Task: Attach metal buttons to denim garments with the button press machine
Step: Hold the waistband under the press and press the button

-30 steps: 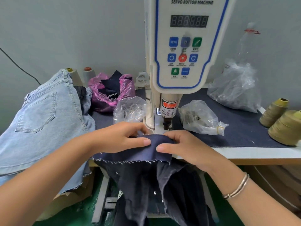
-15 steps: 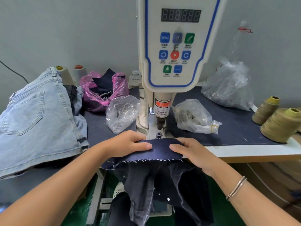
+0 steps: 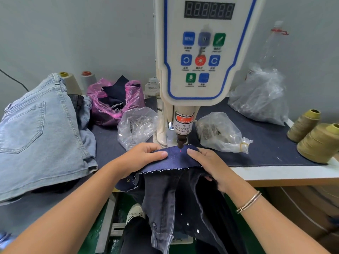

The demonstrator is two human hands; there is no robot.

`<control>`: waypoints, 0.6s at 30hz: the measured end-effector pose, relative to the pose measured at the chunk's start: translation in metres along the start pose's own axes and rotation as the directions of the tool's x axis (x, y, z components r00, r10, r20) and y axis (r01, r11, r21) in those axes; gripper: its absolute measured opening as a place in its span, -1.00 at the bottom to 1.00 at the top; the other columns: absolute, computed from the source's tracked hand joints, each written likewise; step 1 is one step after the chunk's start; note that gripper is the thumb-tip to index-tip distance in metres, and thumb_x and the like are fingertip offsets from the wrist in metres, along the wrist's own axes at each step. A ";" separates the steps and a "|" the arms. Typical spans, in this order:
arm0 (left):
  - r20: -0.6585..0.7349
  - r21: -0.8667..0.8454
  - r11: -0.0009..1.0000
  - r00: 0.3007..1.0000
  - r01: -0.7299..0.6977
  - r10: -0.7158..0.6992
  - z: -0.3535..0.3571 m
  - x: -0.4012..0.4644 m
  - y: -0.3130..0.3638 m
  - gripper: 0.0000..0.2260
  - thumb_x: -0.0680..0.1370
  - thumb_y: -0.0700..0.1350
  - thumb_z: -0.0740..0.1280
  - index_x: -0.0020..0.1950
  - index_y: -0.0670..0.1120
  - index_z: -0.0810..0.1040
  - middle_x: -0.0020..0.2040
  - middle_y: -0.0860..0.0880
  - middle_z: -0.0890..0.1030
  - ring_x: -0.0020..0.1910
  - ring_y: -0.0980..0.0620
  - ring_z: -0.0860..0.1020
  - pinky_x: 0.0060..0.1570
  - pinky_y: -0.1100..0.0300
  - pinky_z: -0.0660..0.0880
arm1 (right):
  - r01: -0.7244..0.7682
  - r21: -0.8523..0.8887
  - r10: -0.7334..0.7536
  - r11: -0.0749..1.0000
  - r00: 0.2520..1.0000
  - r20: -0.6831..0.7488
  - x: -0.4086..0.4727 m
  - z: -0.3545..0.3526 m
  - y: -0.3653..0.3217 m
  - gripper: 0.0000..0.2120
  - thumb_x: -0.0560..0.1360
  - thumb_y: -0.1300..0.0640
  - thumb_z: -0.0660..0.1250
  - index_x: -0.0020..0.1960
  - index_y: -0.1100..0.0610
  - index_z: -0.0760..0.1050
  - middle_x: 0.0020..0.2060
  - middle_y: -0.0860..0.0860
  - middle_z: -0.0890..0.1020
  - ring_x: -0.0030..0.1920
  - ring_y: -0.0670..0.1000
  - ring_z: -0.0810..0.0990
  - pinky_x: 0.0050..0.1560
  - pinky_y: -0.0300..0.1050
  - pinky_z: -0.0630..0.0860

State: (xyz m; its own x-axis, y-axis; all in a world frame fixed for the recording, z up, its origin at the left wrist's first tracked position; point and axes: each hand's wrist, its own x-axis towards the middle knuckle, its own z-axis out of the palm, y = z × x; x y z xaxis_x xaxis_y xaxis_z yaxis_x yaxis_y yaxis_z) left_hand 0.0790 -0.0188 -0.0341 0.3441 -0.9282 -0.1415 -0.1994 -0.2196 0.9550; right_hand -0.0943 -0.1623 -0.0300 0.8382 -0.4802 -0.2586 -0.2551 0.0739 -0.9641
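Observation:
A dark blue denim garment (image 3: 176, 160) lies stretched over the base of the white button press machine (image 3: 200, 52), its frayed edge toward me and the rest hanging below the table. The dark press head (image 3: 180, 142) stands just above the cloth, and a red laser dot (image 3: 181, 151) shines on the fabric. My left hand (image 3: 141, 158) pinches the cloth on the left of the dot, thumb on top. My right hand (image 3: 207, 164) grips the cloth on the right, fingers curled under the edge. Metal buttons show on the hanging part (image 3: 192, 227).
Light blue jeans (image 3: 36, 136) are piled at the left. Clear bags of metal parts (image 3: 136, 125) (image 3: 220, 133) flank the machine, a larger bag (image 3: 260, 99) sits back right. A pink bag (image 3: 115, 101) holds dark cloth. Olive thread cones (image 3: 319, 142) stand at the right edge.
Both hands have slid the dark cloth forward under the press head; the red laser dot now falls on the fabric between my thumbs. The lower die is now covered.

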 end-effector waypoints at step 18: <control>-0.025 -0.162 0.984 0.997 0.070 -0.075 0.004 0.004 -0.005 -0.86 0.40 0.07 0.43 -0.32 0.06 0.62 -0.33 0.10 0.59 -0.37 0.20 0.51 -0.34 0.41 0.42 | 0.026 0.343 -0.029 0.939 1.000 0.005 0.003 0.002 0.010 -0.83 0.52 0.13 0.32 -0.13 0.15 0.67 -0.21 0.11 0.69 -0.24 0.01 0.63 -0.23 -0.22 0.53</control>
State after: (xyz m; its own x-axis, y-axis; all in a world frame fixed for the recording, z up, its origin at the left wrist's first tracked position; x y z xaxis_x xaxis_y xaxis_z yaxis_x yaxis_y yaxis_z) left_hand 0.0780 -0.0228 -0.0405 0.3810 -0.9012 -0.2065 -0.0236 -0.2328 0.9722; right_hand -0.0930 -0.1617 -0.0402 0.8479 -0.4773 -0.2307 -0.0528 0.3569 -0.9326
